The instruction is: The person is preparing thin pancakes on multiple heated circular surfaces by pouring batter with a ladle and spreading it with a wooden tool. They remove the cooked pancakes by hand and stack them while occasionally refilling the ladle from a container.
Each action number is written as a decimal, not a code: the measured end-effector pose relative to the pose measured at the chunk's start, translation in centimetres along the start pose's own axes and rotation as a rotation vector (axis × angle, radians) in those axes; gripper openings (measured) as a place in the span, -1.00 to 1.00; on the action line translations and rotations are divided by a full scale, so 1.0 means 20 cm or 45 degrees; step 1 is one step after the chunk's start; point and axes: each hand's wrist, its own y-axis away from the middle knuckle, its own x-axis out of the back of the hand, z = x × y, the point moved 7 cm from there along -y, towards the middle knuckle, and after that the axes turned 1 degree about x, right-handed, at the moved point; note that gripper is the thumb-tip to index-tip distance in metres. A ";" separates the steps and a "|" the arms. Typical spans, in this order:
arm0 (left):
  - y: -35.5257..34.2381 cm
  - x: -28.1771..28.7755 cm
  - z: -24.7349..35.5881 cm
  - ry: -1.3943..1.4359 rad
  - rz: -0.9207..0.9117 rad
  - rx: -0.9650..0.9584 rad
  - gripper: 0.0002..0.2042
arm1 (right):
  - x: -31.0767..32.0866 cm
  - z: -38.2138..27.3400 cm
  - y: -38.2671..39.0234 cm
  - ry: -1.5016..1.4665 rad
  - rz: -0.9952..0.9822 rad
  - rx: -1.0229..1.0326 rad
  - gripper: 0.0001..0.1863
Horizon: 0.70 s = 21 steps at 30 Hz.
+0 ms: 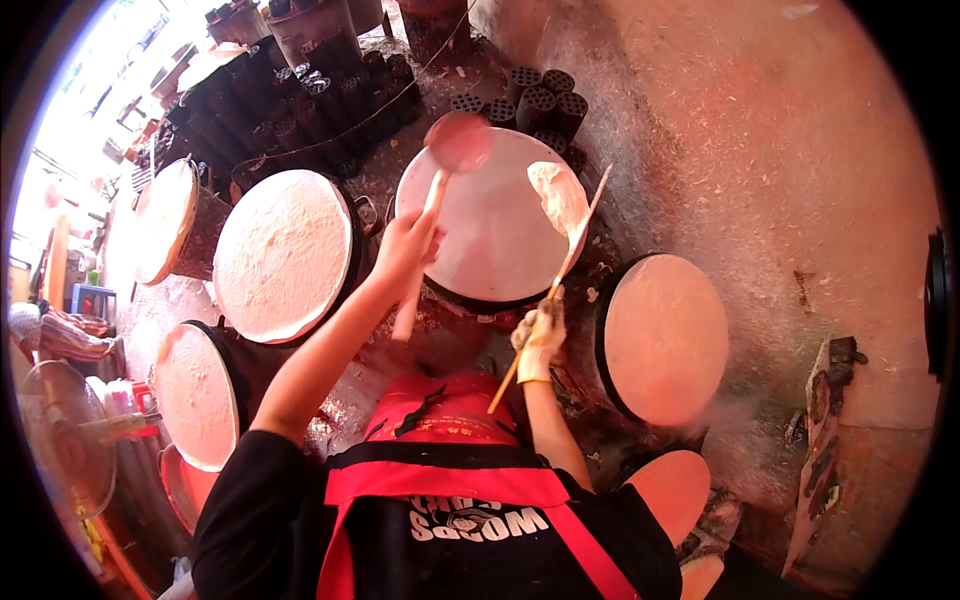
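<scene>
Reddish round ladle with a pale wooden handle (459,145) is up over the far-left edge of a big pale round pan (490,235), bare left hand (405,245) wrapped round it, gloved right hand (541,335) closed on a long thin yellowish stick (509,376). Reckon the creamy pale lump (560,200) near that stick's tip could slop past the pan's right rim onto the dusty reddish-brown floor (740,160) if it tilts. Black holed cylinders (536,105) sit just beyond the pan, more pale-topped round pans (285,255) either side.

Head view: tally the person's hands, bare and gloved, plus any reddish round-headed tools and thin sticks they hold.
Bare left hand: 1
Gloved right hand: 1
Reddish round-headed tool: 1
Thin stick: 1
Total: 4
</scene>
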 end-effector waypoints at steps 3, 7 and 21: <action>0.31 0.17 -0.14 0.205 0.128 -0.095 -0.82 | -0.27 0.07 0.02 0.116 -0.043 0.099 -0.81; 0.56 0.31 -0.28 -0.172 0.113 -0.099 -0.86 | -0.66 0.06 -0.22 0.374 -0.020 0.212 -0.86; 0.80 0.55 -0.64 0.314 0.099 0.217 -0.70 | -0.30 -0.06 0.08 0.790 0.011 0.195 -0.58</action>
